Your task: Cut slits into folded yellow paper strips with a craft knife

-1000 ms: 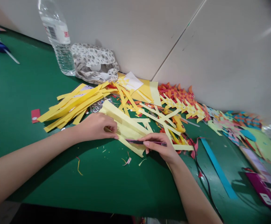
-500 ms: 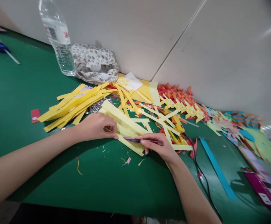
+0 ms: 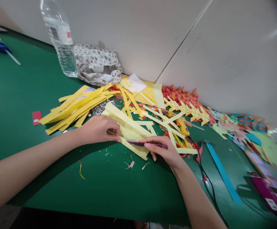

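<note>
My left hand (image 3: 101, 128) pinches the left edge of a folded sheet of pale yellow paper (image 3: 126, 127) between thumb and fingers. In my right hand (image 3: 161, 149) lies a slim, dark purple tool that looks like a craft knife (image 3: 135, 143), held almost level. Its narrow end points left into the paper's fold, close to my left fingertips. The very tip is hidden at the fold. Below the fold, a narrow flap of the paper slants down to the right.
Yellow paper strips (image 3: 81, 106) pile up behind my left hand, and woven paper fish (image 3: 188, 108) line the wall. A water bottle (image 3: 65, 47) and a patterned pouch (image 3: 96, 62) stand behind. At right are a blue strip (image 3: 222, 171), a black cable (image 3: 209, 183) and a magenta box (image 3: 268, 194).
The lower fingers of my right hand have shifted slightly. My left hand, the paper and the tool look almost unmoved; the whole view has drifted a little.
</note>
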Demonstrator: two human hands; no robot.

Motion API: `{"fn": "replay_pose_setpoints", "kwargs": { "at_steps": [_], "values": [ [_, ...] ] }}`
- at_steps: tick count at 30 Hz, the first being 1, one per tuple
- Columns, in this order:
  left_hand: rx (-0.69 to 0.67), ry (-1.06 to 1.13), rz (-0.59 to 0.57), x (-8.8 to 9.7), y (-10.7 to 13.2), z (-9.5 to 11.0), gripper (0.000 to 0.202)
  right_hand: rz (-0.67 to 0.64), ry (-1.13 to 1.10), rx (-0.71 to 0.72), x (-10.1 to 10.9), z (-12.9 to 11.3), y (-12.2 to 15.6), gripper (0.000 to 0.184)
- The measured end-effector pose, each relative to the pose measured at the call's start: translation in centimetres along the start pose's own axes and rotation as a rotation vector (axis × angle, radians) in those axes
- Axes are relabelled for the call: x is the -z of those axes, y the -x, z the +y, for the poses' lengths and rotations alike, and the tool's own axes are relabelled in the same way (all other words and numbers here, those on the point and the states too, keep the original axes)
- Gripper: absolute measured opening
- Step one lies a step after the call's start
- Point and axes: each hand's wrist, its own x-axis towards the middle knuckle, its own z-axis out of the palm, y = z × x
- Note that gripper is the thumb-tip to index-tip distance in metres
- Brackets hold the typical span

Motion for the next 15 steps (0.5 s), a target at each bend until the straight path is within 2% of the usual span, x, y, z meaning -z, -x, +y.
{"fn": "replay_pose_setpoints", "kwargs": {
  "at_steps": [6, 15],
  "values": [
    [0.026, 0.006, -0.011, -0.02, 0.02, -0.03, 0.03, 0.059, -0.061, 0.018, 0.09, 0.17, 0.03, 0.02],
    [0.033, 0.015, -0.015, 0.05, -0.01, 0.04, 0.029, 0.063, -0.082, 0.025, 0.0, -0.09, 0.04, 0.02]
  ]
}}
